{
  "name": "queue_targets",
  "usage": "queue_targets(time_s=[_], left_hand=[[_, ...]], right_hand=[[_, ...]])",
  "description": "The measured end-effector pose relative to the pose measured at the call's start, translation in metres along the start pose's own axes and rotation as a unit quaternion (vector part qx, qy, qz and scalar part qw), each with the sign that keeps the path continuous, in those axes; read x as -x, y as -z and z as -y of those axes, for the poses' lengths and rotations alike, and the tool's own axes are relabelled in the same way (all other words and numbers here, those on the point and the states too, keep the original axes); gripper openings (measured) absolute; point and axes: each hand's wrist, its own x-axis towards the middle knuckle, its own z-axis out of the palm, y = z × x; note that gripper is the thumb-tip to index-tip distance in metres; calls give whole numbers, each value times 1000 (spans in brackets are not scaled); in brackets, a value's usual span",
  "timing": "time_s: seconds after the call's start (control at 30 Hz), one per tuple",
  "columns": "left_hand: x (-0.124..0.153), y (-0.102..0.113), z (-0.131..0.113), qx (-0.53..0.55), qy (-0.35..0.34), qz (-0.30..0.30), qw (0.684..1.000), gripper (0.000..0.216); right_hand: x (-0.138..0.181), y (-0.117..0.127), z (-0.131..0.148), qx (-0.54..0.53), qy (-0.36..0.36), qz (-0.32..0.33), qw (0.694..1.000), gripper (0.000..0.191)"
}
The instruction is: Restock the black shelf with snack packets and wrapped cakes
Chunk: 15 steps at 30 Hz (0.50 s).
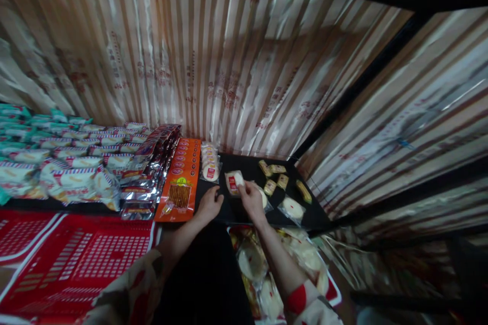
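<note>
My right hand (252, 202) pinches the edge of a clear packet (231, 181) that holds a pale round item with a red label, just above the black shelf (229, 213). My left hand (209, 205) is beside the orange bag, its fingers loosely bent with a small gap at the thumb and nothing seen in them. Left of the pinched packet, similar packets (210, 168) lie overlapped in a row. More pale round packets, one (293, 208) at the shelf's front right and another (263, 197) partly behind my right hand, lie on the black surface.
Several small yellowish packets (282, 181) are scattered at the right. A flat orange snack bag (181, 177) borders silvery packs (139, 194) and rows of white bags (76, 177). Below the shelf are red baskets (102, 249), the right one holding round packets (251, 261). Corrugated sheeting (213, 61) rises behind.
</note>
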Motion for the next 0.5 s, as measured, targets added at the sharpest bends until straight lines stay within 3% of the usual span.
queue_targets(time_s=[0.1, 0.17, 0.3, 0.4, 0.5], left_hand=[[12, 2, -4, 185, 88, 51, 978, 37], [22, 5, -7, 248, 102, 75, 961, 30], [40, 15, -14, 267, 98, 74, 956, 15], [46, 26, -17, 246, 82, 60, 964, 18], [47, 41, -16, 150, 44, 54, 986, 24]], right_hand=[[22, -2, 0, -203, -91, 46, 974, 34], [34, -4, 1, -294, -138, 62, 944, 30], [48, -5, 5, -321, -163, 76, 930, 30], [52, -2, 8, -222, -94, 68, 968, 44], [55, 6, 14, -30, 82, 5, 996, 57]])
